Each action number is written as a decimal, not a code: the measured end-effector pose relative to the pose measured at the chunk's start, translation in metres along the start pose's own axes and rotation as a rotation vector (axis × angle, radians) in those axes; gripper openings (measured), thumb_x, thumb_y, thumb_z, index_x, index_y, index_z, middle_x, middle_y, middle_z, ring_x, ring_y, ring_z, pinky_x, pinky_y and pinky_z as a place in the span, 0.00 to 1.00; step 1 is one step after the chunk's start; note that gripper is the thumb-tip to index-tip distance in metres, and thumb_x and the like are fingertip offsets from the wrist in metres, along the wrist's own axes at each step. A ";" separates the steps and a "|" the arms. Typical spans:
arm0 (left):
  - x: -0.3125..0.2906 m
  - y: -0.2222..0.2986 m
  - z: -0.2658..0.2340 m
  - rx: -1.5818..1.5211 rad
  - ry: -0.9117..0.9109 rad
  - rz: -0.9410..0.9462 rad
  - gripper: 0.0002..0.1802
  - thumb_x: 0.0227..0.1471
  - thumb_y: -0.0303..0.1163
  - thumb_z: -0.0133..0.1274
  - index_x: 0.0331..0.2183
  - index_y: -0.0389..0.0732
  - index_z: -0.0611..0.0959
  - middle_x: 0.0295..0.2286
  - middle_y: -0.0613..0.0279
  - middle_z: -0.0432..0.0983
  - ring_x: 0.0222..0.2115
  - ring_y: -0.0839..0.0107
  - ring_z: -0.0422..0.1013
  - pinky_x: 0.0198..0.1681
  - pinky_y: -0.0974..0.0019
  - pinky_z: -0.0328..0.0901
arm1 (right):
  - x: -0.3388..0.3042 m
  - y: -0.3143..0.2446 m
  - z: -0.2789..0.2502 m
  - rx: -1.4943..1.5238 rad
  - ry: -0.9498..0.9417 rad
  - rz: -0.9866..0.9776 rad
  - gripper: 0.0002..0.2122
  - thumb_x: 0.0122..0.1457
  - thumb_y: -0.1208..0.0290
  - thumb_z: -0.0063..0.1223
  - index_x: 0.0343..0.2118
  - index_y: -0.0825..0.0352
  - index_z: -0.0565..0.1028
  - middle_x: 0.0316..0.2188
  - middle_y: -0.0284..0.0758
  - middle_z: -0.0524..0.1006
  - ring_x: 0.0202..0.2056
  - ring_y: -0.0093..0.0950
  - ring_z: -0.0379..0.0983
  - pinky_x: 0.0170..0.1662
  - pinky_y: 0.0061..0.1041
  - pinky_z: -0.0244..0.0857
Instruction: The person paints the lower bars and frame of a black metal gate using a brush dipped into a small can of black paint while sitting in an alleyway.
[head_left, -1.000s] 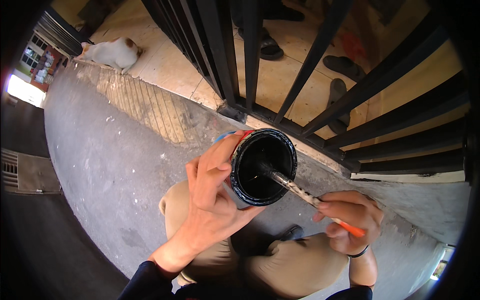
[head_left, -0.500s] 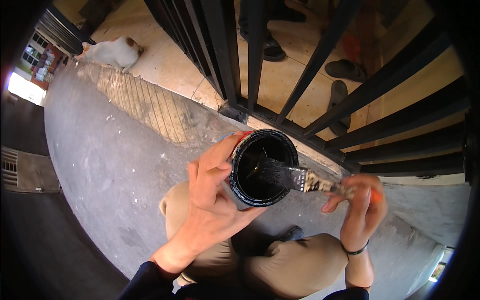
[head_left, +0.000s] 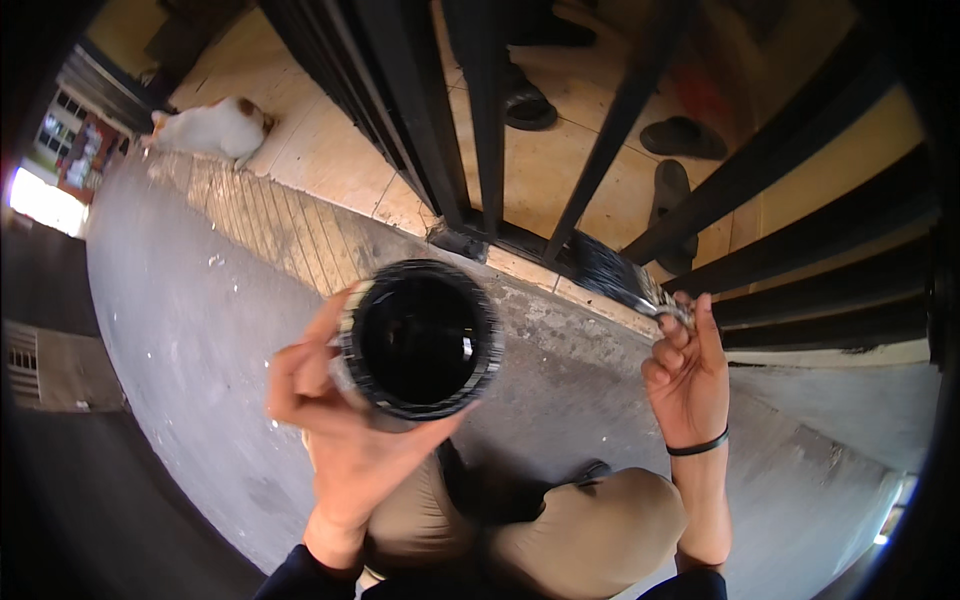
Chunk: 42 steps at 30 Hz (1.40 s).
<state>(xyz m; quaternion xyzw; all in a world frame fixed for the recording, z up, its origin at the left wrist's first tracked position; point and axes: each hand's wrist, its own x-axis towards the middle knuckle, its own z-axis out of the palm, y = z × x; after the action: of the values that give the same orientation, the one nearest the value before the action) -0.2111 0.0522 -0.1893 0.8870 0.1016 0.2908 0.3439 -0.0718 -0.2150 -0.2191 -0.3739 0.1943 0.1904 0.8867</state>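
My left hand is closed around a round paint can from its left and near side. Glossy black paint shows inside, and dark paint coats the rim. To the right, my right hand grips a flat paintbrush by its paint-spattered handle. Its black, wet-looking bristles lie at the bottom rail of a black barred metal gate. Whether they press on the rail or just overlap it in view I cannot tell, as the brush is slightly blurred.
Behind the bars is a tiled floor with a person's sandalled foot and a pair of dark slippers. A white and orange cat lies at far left. A grooved ramp joins the grey concrete. My bent knees are below.
The paintbrush has come out of the paint can and moved up and right to the gate's bottom rail. My left hand has shifted the can to the left.
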 end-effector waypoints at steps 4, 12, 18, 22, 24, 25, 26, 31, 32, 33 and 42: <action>-0.012 -0.025 -0.026 -0.035 0.210 -0.040 0.74 0.30 0.27 0.84 0.66 0.50 0.47 0.65 0.42 0.62 0.65 0.51 0.65 0.72 0.49 0.61 | 0.023 0.039 -0.006 -0.406 -0.121 -0.376 0.18 0.77 0.60 0.52 0.54 0.73 0.75 0.35 0.46 0.85 0.27 0.23 0.80 0.29 0.23 0.71; -0.015 -0.024 -0.040 0.101 0.235 -0.108 0.76 0.27 0.31 0.86 0.66 0.50 0.46 0.65 0.40 0.61 0.62 0.49 0.69 0.71 0.47 0.64 | 0.092 0.124 -0.033 -0.667 -0.142 -0.511 0.11 0.73 0.72 0.57 0.54 0.67 0.83 0.41 0.36 0.86 0.33 0.22 0.84 0.33 0.19 0.73; -0.016 -0.024 -0.039 0.105 0.169 -0.044 0.75 0.29 0.27 0.84 0.67 0.50 0.46 0.67 0.42 0.60 0.64 0.51 0.66 0.71 0.46 0.64 | 0.096 0.115 -0.011 -0.748 -0.227 -0.656 0.11 0.70 0.75 0.60 0.52 0.69 0.83 0.40 0.37 0.87 0.34 0.23 0.85 0.37 0.21 0.75; -0.017 -0.022 -0.036 0.110 0.154 -0.049 0.76 0.29 0.28 0.84 0.67 0.50 0.46 0.67 0.42 0.61 0.64 0.51 0.66 0.71 0.47 0.64 | 0.082 0.083 0.025 -0.807 -0.311 -0.856 0.11 0.69 0.76 0.61 0.52 0.69 0.83 0.40 0.39 0.87 0.36 0.24 0.86 0.39 0.22 0.76; -0.015 -0.022 -0.033 0.076 0.170 -0.074 0.78 0.26 0.32 0.86 0.66 0.49 0.45 0.65 0.41 0.61 0.63 0.50 0.68 0.72 0.46 0.63 | 0.075 0.072 0.034 -0.709 -0.353 -0.984 0.11 0.69 0.77 0.60 0.53 0.68 0.83 0.41 0.38 0.87 0.37 0.25 0.86 0.39 0.21 0.75; -0.016 -0.022 -0.033 0.081 0.162 -0.073 0.78 0.26 0.32 0.86 0.66 0.49 0.45 0.65 0.41 0.61 0.63 0.50 0.68 0.72 0.46 0.63 | 0.075 0.078 0.033 -0.704 -0.348 -0.979 0.11 0.69 0.77 0.60 0.53 0.68 0.83 0.41 0.38 0.87 0.37 0.25 0.86 0.39 0.21 0.75; -0.015 -0.024 -0.030 0.081 0.157 -0.073 0.78 0.27 0.32 0.86 0.66 0.49 0.45 0.65 0.41 0.61 0.63 0.50 0.68 0.71 0.47 0.63 | 0.078 0.086 0.029 -0.614 -0.329 -0.918 0.11 0.70 0.76 0.60 0.53 0.68 0.83 0.41 0.37 0.87 0.36 0.25 0.86 0.39 0.21 0.75; -0.014 -0.015 -0.029 0.080 0.162 -0.077 0.78 0.27 0.31 0.86 0.66 0.50 0.44 0.65 0.42 0.60 0.62 0.50 0.68 0.71 0.47 0.63 | 0.100 0.135 -0.016 -0.503 -0.227 -0.610 0.13 0.72 0.71 0.59 0.55 0.68 0.82 0.43 0.35 0.86 0.36 0.23 0.85 0.36 0.20 0.74; -0.014 -0.015 -0.028 0.070 0.163 -0.074 0.78 0.27 0.31 0.86 0.66 0.50 0.44 0.65 0.42 0.60 0.62 0.50 0.68 0.71 0.47 0.63 | 0.104 0.142 -0.031 -0.498 -0.199 -0.545 0.13 0.73 0.70 0.58 0.55 0.68 0.82 0.44 0.35 0.86 0.36 0.22 0.85 0.35 0.19 0.74; -0.016 -0.015 -0.029 0.066 0.167 -0.075 0.78 0.27 0.31 0.86 0.66 0.50 0.44 0.65 0.42 0.60 0.62 0.51 0.68 0.71 0.47 0.64 | 0.107 0.148 -0.040 -0.492 -0.177 -0.474 0.13 0.74 0.69 0.57 0.55 0.68 0.82 0.44 0.34 0.85 0.35 0.21 0.85 0.34 0.19 0.74; -0.017 -0.012 -0.025 0.061 0.159 -0.076 0.78 0.26 0.26 0.85 0.66 0.51 0.44 0.66 0.44 0.59 0.62 0.51 0.67 0.71 0.48 0.64 | 0.093 0.108 0.012 -0.643 -0.323 -0.678 0.13 0.74 0.72 0.55 0.56 0.72 0.80 0.46 0.37 0.85 0.37 0.25 0.86 0.36 0.20 0.75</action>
<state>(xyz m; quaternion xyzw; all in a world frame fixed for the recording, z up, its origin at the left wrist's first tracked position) -0.2392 0.0686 -0.1906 0.8666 0.1712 0.3438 0.3186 -0.0426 -0.1185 -0.3204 -0.6363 -0.1469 -0.0030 0.7574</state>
